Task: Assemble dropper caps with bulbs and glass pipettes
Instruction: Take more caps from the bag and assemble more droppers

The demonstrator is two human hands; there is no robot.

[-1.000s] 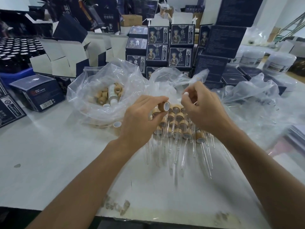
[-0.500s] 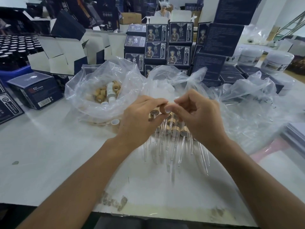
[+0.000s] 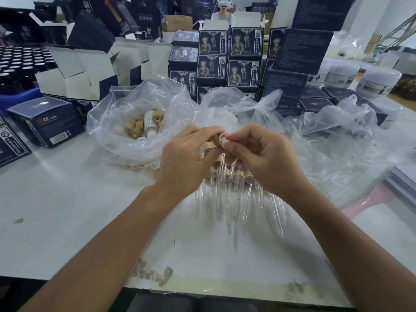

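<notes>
Above the pile of finished droppers (image 3: pixel 227 174) on the white desk (image 3: pixel 67 210), the head view shows both hands meeting over one part. The left hand (image 3: pixel 186 158) curls its fingers round a tan dropper cap (image 3: pixel 218 140), holding it with the opening turned toward the other hand. The right hand (image 3: pixel 263 158) pinches a small white bulb (image 3: pixel 222 138) between thumb and forefinger, its tip right at the cap's mouth; how far in it sits cannot be told. A second cap seems tucked lower in the left hand, though that is partly hidden. Behind and to the left of the pile, a clear plastic bag (image 3: pixel 126 122) holds loose caps, and a crumpled bag (image 3: pixel 333 140) lies to the pile's right; dark printed boxes (image 3: pixel 227 57) are stacked behind it. The step in hand appears to be seating the bulb in the cap. To do it well, the cap should be kept steady and square to the bulb, the bulb pushed straight along the cap's axis with a slight twist so its rim seats evenly all round, not squashed sideways. Working low over the pile risks knocking the glass pipettes, so lifting slightly clear seems wise.
</notes>
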